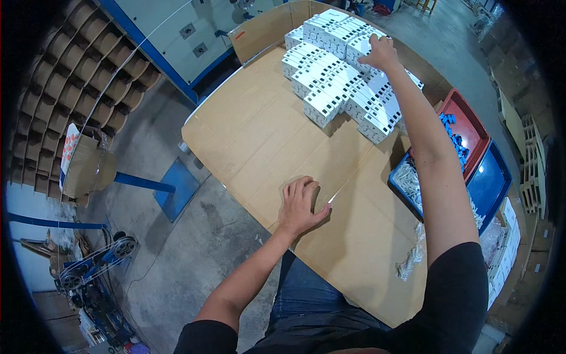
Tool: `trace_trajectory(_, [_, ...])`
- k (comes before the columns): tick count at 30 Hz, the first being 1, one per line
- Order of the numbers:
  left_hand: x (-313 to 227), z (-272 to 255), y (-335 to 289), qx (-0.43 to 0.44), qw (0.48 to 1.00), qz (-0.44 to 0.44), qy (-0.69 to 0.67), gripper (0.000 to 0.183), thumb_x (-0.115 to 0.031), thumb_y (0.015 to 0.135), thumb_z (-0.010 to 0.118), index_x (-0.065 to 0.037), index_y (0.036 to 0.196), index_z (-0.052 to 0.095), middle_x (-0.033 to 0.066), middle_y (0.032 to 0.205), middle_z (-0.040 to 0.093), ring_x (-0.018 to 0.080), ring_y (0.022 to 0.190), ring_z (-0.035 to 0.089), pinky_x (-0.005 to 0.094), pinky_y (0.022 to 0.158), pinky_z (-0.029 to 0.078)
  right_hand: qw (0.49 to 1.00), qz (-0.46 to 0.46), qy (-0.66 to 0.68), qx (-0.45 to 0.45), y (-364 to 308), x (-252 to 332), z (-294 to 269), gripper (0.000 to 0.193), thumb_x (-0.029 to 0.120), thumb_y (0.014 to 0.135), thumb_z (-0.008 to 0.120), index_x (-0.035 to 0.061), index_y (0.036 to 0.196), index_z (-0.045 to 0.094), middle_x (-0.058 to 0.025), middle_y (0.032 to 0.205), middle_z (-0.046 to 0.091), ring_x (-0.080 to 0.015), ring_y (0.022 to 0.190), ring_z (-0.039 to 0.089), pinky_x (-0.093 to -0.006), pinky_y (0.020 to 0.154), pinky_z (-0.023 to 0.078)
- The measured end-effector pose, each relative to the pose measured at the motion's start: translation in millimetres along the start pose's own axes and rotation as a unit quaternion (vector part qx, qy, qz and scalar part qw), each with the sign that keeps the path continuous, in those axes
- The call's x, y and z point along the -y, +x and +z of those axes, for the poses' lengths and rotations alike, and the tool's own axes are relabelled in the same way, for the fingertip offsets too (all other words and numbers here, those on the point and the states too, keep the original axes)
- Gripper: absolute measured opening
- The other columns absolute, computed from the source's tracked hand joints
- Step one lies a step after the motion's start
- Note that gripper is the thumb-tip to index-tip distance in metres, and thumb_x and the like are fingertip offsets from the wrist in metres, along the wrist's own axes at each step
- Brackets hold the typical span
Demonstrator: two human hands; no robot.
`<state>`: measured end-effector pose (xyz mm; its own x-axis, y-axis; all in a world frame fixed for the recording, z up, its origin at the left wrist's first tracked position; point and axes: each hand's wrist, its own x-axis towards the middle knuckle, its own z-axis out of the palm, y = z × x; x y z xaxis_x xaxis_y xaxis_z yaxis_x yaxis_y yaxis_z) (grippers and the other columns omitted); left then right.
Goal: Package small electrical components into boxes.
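Note:
Far on the cardboard-covered table (253, 124), white block-shaped units (324, 106) with black square openings stand packed in rows, some piled higher at the back. My right hand (382, 54) reaches over the right side of the higher pile, thumb and fingers curved and apart. Whether its fingertips touch a unit I cannot make out. My left hand (299, 206) lies on the cardboard near the table's front edge, fingers loosely spread, with nothing in it.
Right of my right forearm are a red tray (466, 112) with blue pieces and a blue tray (492, 183); small whitish parts (407, 180) lie nearby. Crumpled clear plastic (411, 259) rests on the table. A cardboard wall (259, 35) edges the back. Belt-driven machinery (97, 262) stands at left.

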<state>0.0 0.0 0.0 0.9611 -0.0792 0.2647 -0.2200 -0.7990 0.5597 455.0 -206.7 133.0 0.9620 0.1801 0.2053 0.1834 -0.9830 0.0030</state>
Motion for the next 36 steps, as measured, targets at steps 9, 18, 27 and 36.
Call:
trace_trajectory(9, [-5, 1, 6, -0.018, 1.000, 0.006, -0.012, 0.064, -0.042, 0.078, 0.080, -0.007, 0.127, 0.059, 0.0139, 0.132, 0.053, 0.0308, 0.128, 0.047, 0.0478, 0.109, 0.032, 0.997, -0.044, 0.034, -0.060, -3, -12, 3, 0.084, 0.047, 0.068, 0.086, 0.0174, 0.139, 0.052, -0.0247, 0.136, 0.051, -0.0464, 0.135, 0.044, -0.0596, 0.109, 0.042])
trace_trajectory(18, [-3, -4, 4, -0.024, 1.000, 0.010, 0.004, 0.062, -0.041, 0.079, 0.079, -0.007, 0.126, 0.059, 0.0136, 0.131, 0.053, 0.0301, 0.127, 0.048, 0.0478, 0.109, 0.032, 0.997, -0.058, -0.049, -0.014, -4, -1, 2, 0.090, 0.057, 0.075, 0.077, 0.0299, 0.154, 0.043, -0.0258, 0.143, 0.051, -0.0472, 0.138, 0.043, -0.0577, 0.112, 0.040])
trace_trajectory(27, [-7, 0, 0, -0.026, 0.999, 0.019, 0.006, 0.063, -0.043, 0.078, 0.079, -0.006, 0.124, 0.059, 0.0134, 0.128, 0.055, 0.0307, 0.127, 0.049, 0.0469, 0.108, 0.033, 0.996, -0.047, 0.053, -0.048, -42, -27, 6, 0.084, 0.050, 0.079, 0.077, 0.0238, 0.152, 0.044, -0.0304, 0.140, 0.048, -0.0471, 0.133, 0.045, -0.0542, 0.108, 0.044])
trace_trajectory(36, [8, 0, -4, -0.033, 0.999, 0.035, 0.015, 0.067, -0.050, 0.082, 0.075, -0.006, 0.129, 0.057, 0.0135, 0.129, 0.055, 0.0302, 0.126, 0.049, 0.0477, 0.108, 0.032, 0.941, -0.254, 0.141, -0.172, -276, -9, -82, 0.097, 0.024, 0.062, 0.089, 0.0253, 0.152, 0.050, -0.0279, 0.143, 0.046, -0.0459, 0.131, 0.047, -0.0507, 0.110, 0.043])
